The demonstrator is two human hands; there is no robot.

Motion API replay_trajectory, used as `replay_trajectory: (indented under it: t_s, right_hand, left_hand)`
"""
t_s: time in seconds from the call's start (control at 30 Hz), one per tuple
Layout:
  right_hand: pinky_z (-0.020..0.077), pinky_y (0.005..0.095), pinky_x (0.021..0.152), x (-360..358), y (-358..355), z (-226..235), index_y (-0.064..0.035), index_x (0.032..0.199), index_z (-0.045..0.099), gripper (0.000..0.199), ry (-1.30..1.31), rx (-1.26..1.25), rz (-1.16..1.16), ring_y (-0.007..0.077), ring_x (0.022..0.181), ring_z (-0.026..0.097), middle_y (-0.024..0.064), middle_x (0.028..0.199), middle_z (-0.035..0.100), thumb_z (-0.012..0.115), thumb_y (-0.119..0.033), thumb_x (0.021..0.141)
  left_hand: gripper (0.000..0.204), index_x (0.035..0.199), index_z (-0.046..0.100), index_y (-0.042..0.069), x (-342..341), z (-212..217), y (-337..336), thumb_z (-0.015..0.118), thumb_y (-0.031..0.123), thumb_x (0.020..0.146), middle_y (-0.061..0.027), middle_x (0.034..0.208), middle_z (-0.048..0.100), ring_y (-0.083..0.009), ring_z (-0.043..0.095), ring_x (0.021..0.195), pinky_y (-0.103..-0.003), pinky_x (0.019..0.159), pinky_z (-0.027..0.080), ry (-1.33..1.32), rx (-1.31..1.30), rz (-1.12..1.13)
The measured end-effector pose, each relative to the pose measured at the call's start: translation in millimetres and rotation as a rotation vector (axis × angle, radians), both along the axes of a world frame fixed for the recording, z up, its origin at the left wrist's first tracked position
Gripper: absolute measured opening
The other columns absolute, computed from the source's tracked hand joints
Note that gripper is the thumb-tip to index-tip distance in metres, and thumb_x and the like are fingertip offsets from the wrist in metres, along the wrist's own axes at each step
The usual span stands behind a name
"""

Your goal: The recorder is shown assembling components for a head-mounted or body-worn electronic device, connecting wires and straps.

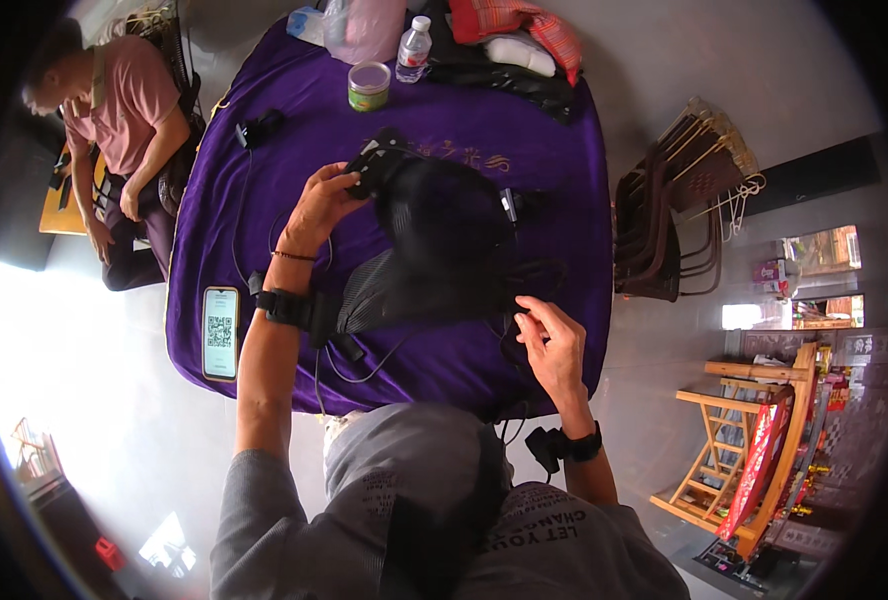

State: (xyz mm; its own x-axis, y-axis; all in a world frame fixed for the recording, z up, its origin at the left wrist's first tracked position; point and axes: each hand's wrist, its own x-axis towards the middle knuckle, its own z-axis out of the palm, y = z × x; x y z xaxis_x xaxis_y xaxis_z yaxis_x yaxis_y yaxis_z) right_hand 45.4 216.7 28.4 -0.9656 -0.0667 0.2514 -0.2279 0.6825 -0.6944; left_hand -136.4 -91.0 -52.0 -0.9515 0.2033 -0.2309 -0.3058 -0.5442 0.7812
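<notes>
My left hand (321, 205) is closed on a small black device with white marks (372, 168), at the upper left of a rounded black cap-like thing (444, 215). Below that spreads a black mesh piece (389, 290), lying over the purple cloth. My right hand (552, 345) is at the right end of the mesh piece, thumb and fingers pinched together. Whatever sits between those fingertips is too dark to make out; thin black cables (509, 350) run close by. Both wrists wear black strapped units.
On the purple-covered table (294, 110) stand a clear bottle (414, 50), a round tub (369, 87) and a plastic bag (362, 30). A phone (221, 333) lies at the left edge. A seated person (129, 120) is at left; stacked chairs (679, 200) are at right.
</notes>
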Motion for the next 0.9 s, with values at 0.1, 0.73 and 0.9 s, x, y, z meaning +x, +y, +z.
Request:
replay_trajectory:
  t_s: [0.1,0.73,0.9]
  right_hand:
    - [0.0519,0.0217,0.051,7,11,-5,0.0012,0.102,0.064,0.019,-0.023,0.009,-0.043,0.0117,0.059,0.062,0.0089,0.078,0.063,0.062,0.002,0.083]
    - [0.0487,0.0317,0.053,19,39,-44,-0.0028,0.090,0.065,0.009,-0.141,0.010,-0.160,0.0268,0.060,0.062,0.0104,0.076,0.064,0.063,-0.005,0.082]
    - [0.0492,0.0325,0.054,17,35,-47,-0.0033,0.091,0.065,0.010,-0.146,0.004,-0.139,0.0279,0.062,0.062,0.0104,0.077,0.064,0.063,-0.005,0.082]
  left_hand:
    - [0.026,0.106,0.052,-0.001,-22,-42,-9,0.061,0.011,0.085,-0.0105,0.100,0.059,-0.0230,0.060,0.095,-0.039,0.088,0.052,-0.023,0.045,0.048]
    - [0.048,0.129,0.041,0.008,-99,-120,-8,0.062,0.014,0.086,-0.0091,0.097,0.057,-0.0211,0.059,0.065,-0.032,0.054,0.052,-0.252,-0.499,0.211]
    - [0.053,0.130,0.038,0.009,-88,-130,-34,0.063,0.011,0.084,-0.0096,0.094,0.056,-0.0191,0.059,0.067,-0.030,0.056,0.051,-0.159,-0.550,0.343]
